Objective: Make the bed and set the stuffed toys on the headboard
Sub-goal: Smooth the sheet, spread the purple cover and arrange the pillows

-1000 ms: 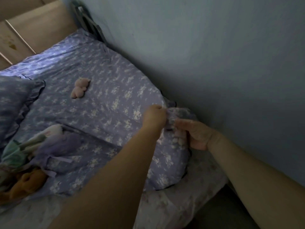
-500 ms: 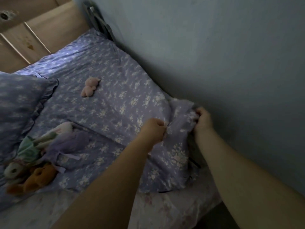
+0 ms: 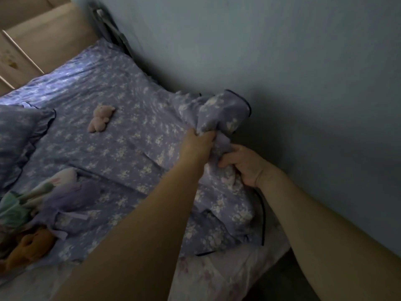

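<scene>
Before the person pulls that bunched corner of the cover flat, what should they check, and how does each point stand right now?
1. Left hand has a grip on the floral cover: ok.
2. Right hand holds the same bunch: ok.
3. Corner lies flat by the wall: not ok, bunched and raised.
4. Cover free of toys: not ok, pink teddy and a pile of stuffed toys lie on it.
5. Cover's edge caught beside the mattress: cannot tell.

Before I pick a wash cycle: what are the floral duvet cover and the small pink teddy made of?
Floral duvet cover: looks like thin woven cotton or a blend, matte; it bunches into soft creases where both hands grip it. Small pink teddy: seemingly plush pile, fuzzy outline. Dim light leaves both uncertain.
</scene>
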`<state>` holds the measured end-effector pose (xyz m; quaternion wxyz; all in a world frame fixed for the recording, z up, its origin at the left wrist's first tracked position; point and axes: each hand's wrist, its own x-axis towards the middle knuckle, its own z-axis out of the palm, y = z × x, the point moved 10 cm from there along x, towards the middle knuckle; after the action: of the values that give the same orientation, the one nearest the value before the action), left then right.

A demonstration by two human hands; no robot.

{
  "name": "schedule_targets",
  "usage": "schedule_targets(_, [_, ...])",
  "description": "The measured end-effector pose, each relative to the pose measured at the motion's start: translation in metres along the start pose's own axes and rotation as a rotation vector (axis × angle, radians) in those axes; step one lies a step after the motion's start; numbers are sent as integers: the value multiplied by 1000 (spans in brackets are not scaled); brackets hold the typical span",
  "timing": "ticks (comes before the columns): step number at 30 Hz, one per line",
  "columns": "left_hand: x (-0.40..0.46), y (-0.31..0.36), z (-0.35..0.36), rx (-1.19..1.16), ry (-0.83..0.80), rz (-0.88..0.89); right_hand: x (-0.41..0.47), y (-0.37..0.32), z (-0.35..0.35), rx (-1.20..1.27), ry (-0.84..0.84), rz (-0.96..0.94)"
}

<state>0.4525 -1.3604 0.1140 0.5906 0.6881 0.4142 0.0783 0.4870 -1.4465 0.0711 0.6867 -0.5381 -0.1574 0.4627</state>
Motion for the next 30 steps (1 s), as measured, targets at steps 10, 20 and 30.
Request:
schedule_targets(10, [4,-33,18,-8,-77,-83,-5,27,-16,351,141,116])
schedule_targets(20, [-19,-25,87,289,-249,237,-58,-27,-123,44,850,-125])
schedule_targets(30, [-28,-50,175,498,-362,393,-126,-55,-149,-99,1234,-398])
